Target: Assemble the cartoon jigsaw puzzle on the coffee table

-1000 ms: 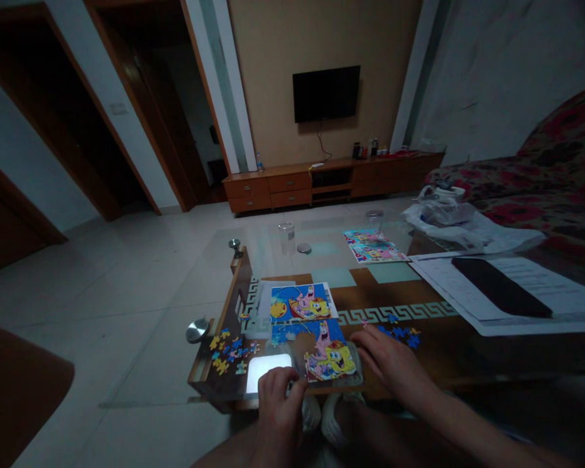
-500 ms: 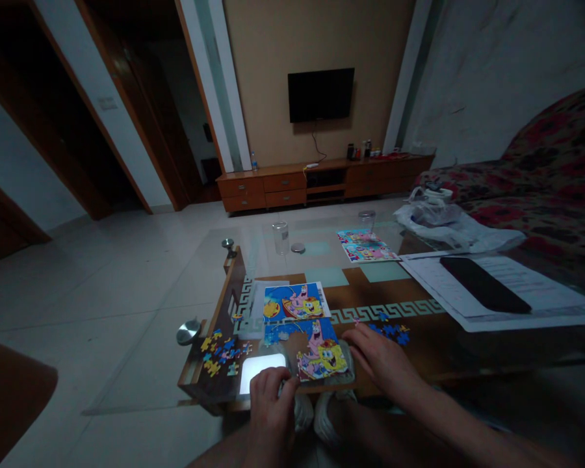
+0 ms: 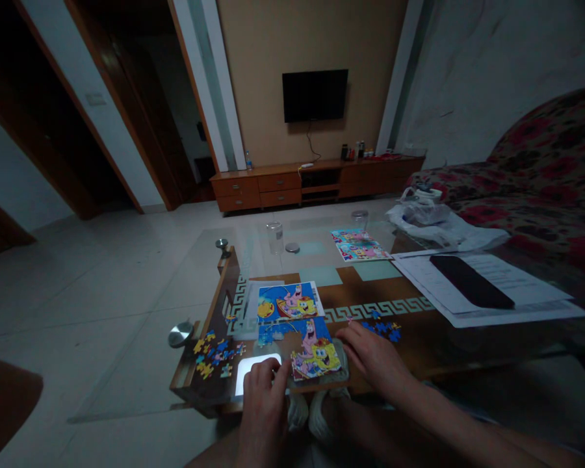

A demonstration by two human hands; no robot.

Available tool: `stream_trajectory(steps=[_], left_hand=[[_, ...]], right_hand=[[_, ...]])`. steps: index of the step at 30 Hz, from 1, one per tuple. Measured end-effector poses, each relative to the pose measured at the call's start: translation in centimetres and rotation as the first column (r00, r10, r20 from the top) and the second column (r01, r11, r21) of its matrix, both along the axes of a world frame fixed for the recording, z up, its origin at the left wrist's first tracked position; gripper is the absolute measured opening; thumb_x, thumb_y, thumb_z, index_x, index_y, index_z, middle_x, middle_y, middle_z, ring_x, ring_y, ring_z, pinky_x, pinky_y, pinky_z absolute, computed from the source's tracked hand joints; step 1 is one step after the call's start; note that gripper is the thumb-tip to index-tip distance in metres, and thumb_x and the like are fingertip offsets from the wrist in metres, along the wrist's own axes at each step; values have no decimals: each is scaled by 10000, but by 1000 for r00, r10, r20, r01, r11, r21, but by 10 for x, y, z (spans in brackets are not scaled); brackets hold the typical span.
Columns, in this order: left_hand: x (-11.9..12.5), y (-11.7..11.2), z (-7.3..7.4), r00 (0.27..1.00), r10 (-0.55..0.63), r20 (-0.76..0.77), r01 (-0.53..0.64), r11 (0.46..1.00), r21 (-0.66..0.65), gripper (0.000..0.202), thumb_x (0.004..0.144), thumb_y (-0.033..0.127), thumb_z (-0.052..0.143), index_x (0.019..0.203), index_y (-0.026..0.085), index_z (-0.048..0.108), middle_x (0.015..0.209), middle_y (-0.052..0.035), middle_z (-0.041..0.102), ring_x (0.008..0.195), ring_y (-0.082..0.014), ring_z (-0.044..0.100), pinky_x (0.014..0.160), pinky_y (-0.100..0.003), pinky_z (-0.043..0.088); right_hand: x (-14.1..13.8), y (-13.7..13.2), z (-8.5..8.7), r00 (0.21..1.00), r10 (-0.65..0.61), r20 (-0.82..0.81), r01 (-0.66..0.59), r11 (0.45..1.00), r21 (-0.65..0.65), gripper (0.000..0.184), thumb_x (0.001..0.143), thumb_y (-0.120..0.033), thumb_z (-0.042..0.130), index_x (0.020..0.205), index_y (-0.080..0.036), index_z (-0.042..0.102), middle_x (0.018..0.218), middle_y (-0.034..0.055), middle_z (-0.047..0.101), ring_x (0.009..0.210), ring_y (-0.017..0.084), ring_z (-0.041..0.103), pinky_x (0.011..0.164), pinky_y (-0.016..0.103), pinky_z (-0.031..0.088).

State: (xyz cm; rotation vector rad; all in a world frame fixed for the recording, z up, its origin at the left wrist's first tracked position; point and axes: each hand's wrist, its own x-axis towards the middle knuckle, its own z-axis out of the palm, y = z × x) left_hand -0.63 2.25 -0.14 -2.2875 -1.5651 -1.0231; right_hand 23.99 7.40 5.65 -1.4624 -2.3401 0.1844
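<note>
A partly built cartoon jigsaw puzzle (image 3: 306,348) lies on the glass table (image 3: 429,338) in front of me. My left hand (image 3: 264,390) rests at its lower left corner, fingers curled against the puzzle's edge, beside a glowing white screen (image 3: 253,377). My right hand (image 3: 370,354) lies flat at the puzzle's right edge, fingers stretched out and touching it. Above the puzzle sits a printed reference picture (image 3: 287,300) of the same scene. Loose pieces (image 3: 214,354) lie to the left, and a few blue pieces (image 3: 383,328) lie right of my right hand.
A drinking glass (image 3: 274,236) and another puzzle picture (image 3: 358,244) stand farther back. Papers with a dark flat object (image 3: 470,281) lie at the right, plastic bags (image 3: 431,218) behind them. A floral sofa (image 3: 541,169) is at the right. A TV (image 3: 314,95) hangs over a wooden cabinet (image 3: 316,182).
The view has swung slightly to the right, so everything sits further left in the picture. Both hands stay at the puzzle's edges with little change.
</note>
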Motion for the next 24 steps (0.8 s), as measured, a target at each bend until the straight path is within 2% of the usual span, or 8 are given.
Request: stream_trajectory(steps=[6, 13, 19, 24], left_hand=[[-1, 0, 2, 1000, -2, -14, 2, 1000, 31, 604, 605, 3, 536, 1170, 212, 572, 981, -54, 564, 835, -197, 488, 711, -297, 386], [2, -2, 4, 999, 15, -39, -16, 1000, -7, 561, 666, 25, 449, 1172, 234, 569, 960, -59, 551, 826, -213, 479, 699, -329, 384], [1, -2, 4, 1000, 3, -11, -3, 1000, -15, 574, 618, -17, 507, 1122, 240, 607, 959, -59, 567, 824, -206, 491, 693, -316, 369], [1, -1, 0, 1000, -4, -3, 3, 1000, -11, 583, 626, -10, 461, 1137, 235, 598, 968, -65, 549, 826, -210, 478, 693, -320, 369]], right_hand=[[-1, -1, 4, 999, -4, 34, 6, 998, -70, 225, 876, -79, 485, 1033, -144, 633, 1018, 120, 619, 952, 262, 624, 812, 400, 519], [-4, -2, 11, 999, -18, 31, 21, 994, -110, 216, 891, -83, 473, 1024, -137, 635, 1011, 118, 609, 931, 256, 628, 795, 394, 521], [-2, -1, 5, 999, -16, 38, 19, 997, -81, 220, 886, -83, 477, 1025, -159, 629, 1040, 116, 617, 944, 260, 627, 808, 411, 520], [0, 0, 1, 999, -12, 43, 15, 998, -67, 221, 884, -89, 478, 1034, -164, 622, 1033, 114, 622, 945, 261, 628, 804, 415, 524]])
